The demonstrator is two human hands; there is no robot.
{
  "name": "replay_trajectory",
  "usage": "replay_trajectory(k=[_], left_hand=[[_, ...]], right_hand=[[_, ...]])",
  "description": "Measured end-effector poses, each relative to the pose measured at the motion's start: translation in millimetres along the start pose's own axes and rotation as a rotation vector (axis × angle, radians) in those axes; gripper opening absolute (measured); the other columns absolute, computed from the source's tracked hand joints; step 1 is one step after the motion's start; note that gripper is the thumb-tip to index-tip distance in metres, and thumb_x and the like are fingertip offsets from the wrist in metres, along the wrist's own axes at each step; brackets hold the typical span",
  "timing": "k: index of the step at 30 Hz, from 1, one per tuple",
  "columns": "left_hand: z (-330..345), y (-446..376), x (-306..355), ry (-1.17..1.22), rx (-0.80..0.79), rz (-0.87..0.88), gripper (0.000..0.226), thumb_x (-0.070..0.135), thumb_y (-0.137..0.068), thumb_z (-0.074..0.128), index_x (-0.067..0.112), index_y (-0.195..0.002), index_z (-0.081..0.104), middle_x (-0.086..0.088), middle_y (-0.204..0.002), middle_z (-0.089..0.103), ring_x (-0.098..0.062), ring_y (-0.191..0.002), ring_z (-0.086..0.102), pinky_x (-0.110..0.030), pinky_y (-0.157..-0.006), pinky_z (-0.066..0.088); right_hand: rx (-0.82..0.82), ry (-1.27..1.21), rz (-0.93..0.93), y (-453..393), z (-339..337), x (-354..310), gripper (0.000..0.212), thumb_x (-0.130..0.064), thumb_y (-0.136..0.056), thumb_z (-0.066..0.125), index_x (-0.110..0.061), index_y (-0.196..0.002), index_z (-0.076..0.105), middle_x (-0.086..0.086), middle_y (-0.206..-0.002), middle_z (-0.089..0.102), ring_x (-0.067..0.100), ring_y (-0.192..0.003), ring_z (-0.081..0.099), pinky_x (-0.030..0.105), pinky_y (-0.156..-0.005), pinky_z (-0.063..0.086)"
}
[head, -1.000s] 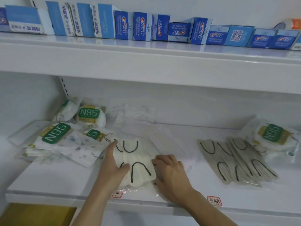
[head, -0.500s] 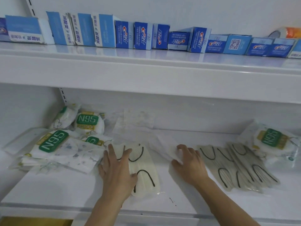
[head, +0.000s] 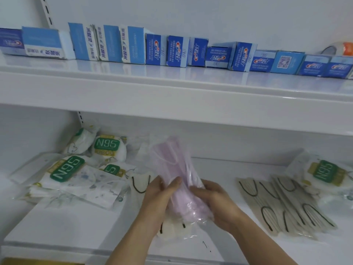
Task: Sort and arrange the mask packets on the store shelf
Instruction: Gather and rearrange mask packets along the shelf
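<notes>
both hands hold a clear packet of pink masks (head: 179,180) above the lower shelf (head: 76,222): left hand (head: 160,196) and right hand (head: 212,199) curl round its near end. under it lies a cream mask packet (head: 140,185); n95 packets (head: 66,169) far left, grey mask packets (head: 282,205) right.

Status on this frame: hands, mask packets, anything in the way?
Left hand and right hand both grip the pink mask packet, lifted over the cream packet. N95 packets heaped left. Nothing blocking.
</notes>
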State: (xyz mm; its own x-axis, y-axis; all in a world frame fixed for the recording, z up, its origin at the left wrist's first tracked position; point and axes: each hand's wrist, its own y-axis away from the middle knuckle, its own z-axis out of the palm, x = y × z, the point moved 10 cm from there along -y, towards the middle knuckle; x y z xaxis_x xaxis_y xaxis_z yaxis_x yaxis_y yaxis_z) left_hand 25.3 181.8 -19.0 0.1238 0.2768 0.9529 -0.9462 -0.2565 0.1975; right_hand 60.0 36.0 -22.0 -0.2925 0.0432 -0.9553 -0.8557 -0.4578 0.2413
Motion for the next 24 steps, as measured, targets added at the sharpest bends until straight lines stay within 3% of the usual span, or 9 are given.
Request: replay_trajectory(k=[3, 5, 6, 9, 12, 15, 17, 20, 24], left_hand=[[-45, -2, -4, 0.076, 0.269, 0.020, 0.019, 0.003, -0.087, 0.073, 0.011, -0.104, 0.071, -0.011, -0.098, 0.078, -0.031, -0.092, 0.074, -0.046, -0.086, 0.059], [-71, 1, -10, 0.148, 0.344, 0.007, 0.026, 0.000, -0.087, 0.071, 0.011, -0.110, 0.070, -0.010, -0.104, 0.077, -0.028, -0.095, 0.073, -0.040, -0.082, 0.058], [-79, 3, -13, 0.191, 0.353, -0.007, 0.031, -0.002, -0.088, 0.068, 0.011, -0.116, 0.069, -0.009, -0.109, 0.076, -0.028, -0.098, 0.072, -0.040, -0.084, 0.058], [-97, 7, -20, 0.273, 0.357, -0.044, 0.033, -0.005, -0.092, 0.061, 0.011, -0.120, 0.067, -0.009, -0.112, 0.075, -0.030, -0.101, 0.070, -0.038, -0.078, 0.056], [-104, 9, -26, 0.283, 0.351, -0.063, 0.031, -0.008, -0.095, 0.055, 0.009, -0.118, 0.067, -0.013, -0.109, 0.075, -0.032, -0.098, 0.070, -0.036, -0.073, 0.055], [-107, 10, -26, 0.252, 0.331, -0.056, 0.035, -0.009, -0.094, 0.053, 0.010, -0.121, 0.067, -0.015, -0.112, 0.075, -0.035, -0.105, 0.069, -0.050, -0.089, 0.057], [-110, 11, -23, 0.239, 0.340, -0.041, 0.037, -0.007, -0.094, 0.055, 0.013, -0.122, 0.067, -0.012, -0.113, 0.075, -0.033, -0.106, 0.069, -0.054, -0.097, 0.054], [-107, 11, -19, 0.249, 0.329, -0.032, 0.041, -0.007, -0.093, 0.057, 0.016, -0.126, 0.065, -0.009, -0.113, 0.075, -0.031, -0.105, 0.069, -0.048, -0.092, 0.056], [-90, 6, -15, 0.215, 0.271, -0.028, 0.043, -0.009, -0.092, 0.055, 0.018, -0.125, 0.065, -0.007, -0.110, 0.076, -0.030, -0.100, 0.071, -0.041, -0.077, 0.058]], right_hand=[[0.094, 0.377, 0.017, -29, 5, 1, 0.033, -0.035, -0.085, 0.067, -0.003, -0.085, 0.071, 0.005, -0.079, 0.069, 0.026, -0.072, 0.065, 0.036, -0.067, 0.046], [0.268, 0.631, -0.073, -62, -6, -16, 0.019, -0.037, -0.084, 0.066, -0.019, -0.079, 0.070, -0.003, -0.076, 0.064, 0.018, -0.072, 0.060, 0.029, -0.070, 0.042], [0.338, 0.769, -0.132, -77, -7, -28, 0.014, -0.034, -0.088, 0.067, -0.023, -0.093, 0.073, -0.003, -0.089, 0.069, 0.017, -0.086, 0.065, 0.028, -0.077, 0.045], [0.309, 1.156, -0.133, -127, 1, -31, 0.056, -0.046, -0.090, 0.068, -0.025, -0.140, 0.054, 0.000, -0.145, 0.052, 0.022, -0.136, 0.046, 0.037, -0.109, 0.038], [0.270, 1.380, 0.003, -150, -1, -15, 0.073, -0.066, -0.085, 0.062, -0.030, -0.146, 0.045, 0.001, -0.151, 0.042, 0.028, -0.142, 0.035, 0.050, -0.109, 0.032], [0.354, 1.383, -0.021, -149, -12, -19, 0.053, -0.058, -0.093, 0.057, -0.032, -0.139, 0.052, 0.002, -0.141, 0.053, 0.028, -0.134, 0.042, 0.046, -0.104, 0.035], [0.378, 1.342, -0.027, -142, -19, -25, 0.034, -0.051, -0.094, 0.059, -0.032, -0.122, 0.062, -0.001, -0.125, 0.064, 0.025, -0.125, 0.051, 0.042, -0.100, 0.038], [0.385, 1.090, -0.067, -132, -37, -29, 0.019, -0.044, -0.087, 0.071, -0.026, -0.090, 0.065, -0.006, -0.089, 0.068, 0.021, -0.092, 0.064, 0.035, -0.084, 0.048], [0.381, 0.911, -0.109, -118, -58, -40, 0.027, -0.030, -0.082, 0.079, -0.010, -0.084, 0.061, 0.001, -0.077, 0.063, 0.020, -0.072, 0.057, 0.027, -0.060, 0.040]])
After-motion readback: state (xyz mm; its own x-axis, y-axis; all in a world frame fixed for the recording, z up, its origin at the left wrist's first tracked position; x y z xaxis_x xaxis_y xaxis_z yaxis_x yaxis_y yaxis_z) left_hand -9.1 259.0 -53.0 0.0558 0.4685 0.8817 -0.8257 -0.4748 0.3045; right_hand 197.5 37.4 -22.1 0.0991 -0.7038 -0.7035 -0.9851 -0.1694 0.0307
